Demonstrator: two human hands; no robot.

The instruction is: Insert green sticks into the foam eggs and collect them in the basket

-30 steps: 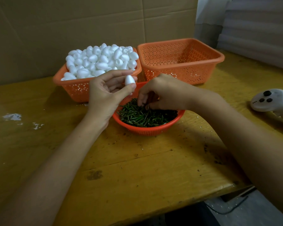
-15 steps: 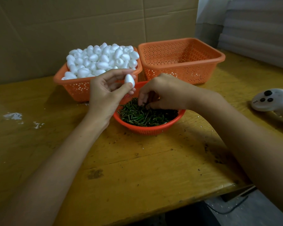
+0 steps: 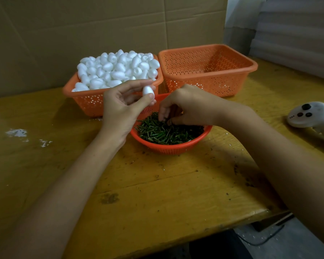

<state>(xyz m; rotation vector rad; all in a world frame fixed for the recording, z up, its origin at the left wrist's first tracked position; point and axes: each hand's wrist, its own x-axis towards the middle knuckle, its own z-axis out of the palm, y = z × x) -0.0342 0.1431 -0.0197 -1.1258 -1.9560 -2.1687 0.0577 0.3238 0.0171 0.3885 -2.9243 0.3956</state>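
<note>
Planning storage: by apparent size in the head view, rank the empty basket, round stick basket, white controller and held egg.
1. empty basket
2. round stick basket
3. white controller, cropped by the frame edge
4. held egg

A bowl [image 3: 168,147] is set near the middle of the surface [image 3: 157,193], and sticks [image 3: 163,132] are heaped in it. Just behind the bowl, two baskets are placed side by side. The left basket [image 3: 88,103] is piled with eggs [image 3: 116,70], and the right basket [image 3: 209,83] is set close against it. Cardboard [image 3: 101,25] is stood behind both. A controller [image 3: 310,114] is laid at the right, well apart from the bowl. One egg [image 3: 148,90] is held in the grip of the left hand [image 3: 122,107] above the bowl's back left rim. The right hand [image 3: 191,105] is held over the bowl, fingertips among the sticks.
</note>
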